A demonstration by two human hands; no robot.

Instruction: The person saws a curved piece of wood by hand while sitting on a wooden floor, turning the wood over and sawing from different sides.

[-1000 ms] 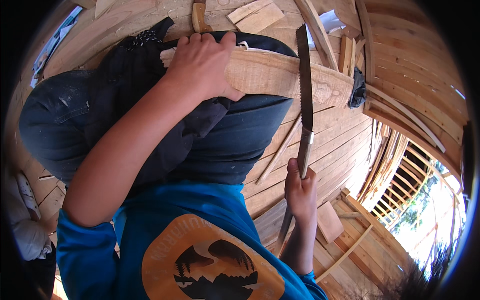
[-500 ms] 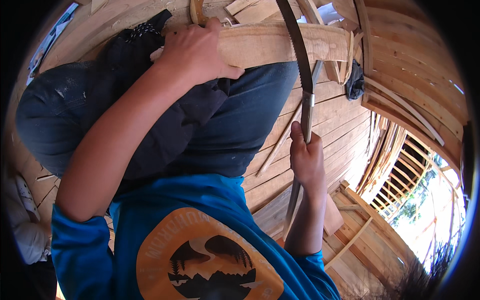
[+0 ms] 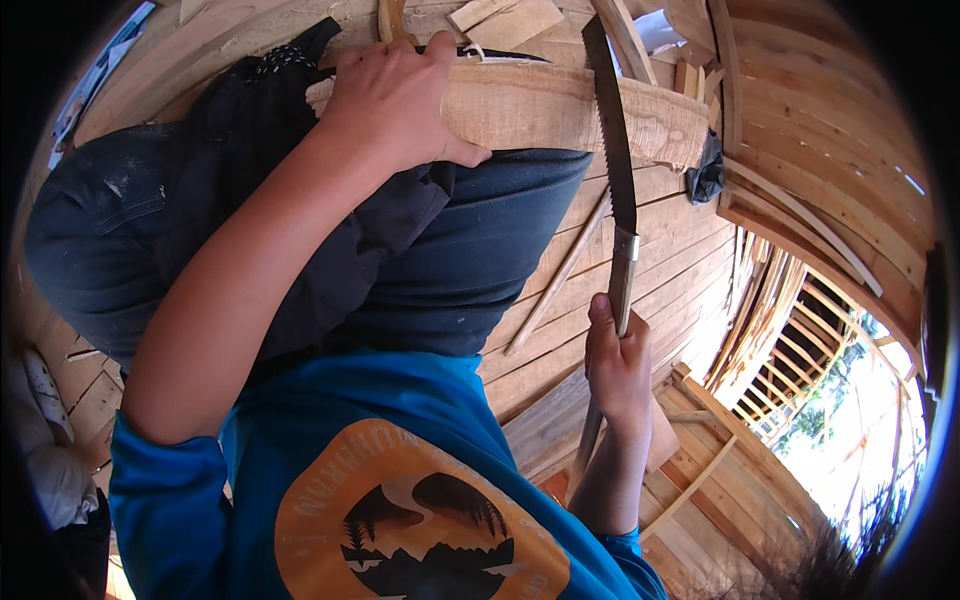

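left hand (image 3: 392,105) gripped board (image 3: 525,108) edge to edge, right hand (image 3: 617,367) was wrapped round saw handle (image 3: 620,282), blade (image 3: 613,110) crossed board, orange print (image 3: 318,468) on shirt (image 3: 405,388) carried lettering (image 3: 404,437)

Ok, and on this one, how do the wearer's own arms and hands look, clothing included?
The left hand and right hand are ungloved, with no watch or bracelet visible. Both forearms are bare. The blue sleeves belong to a shirt with an orange chest print showing dark mountains and trees.
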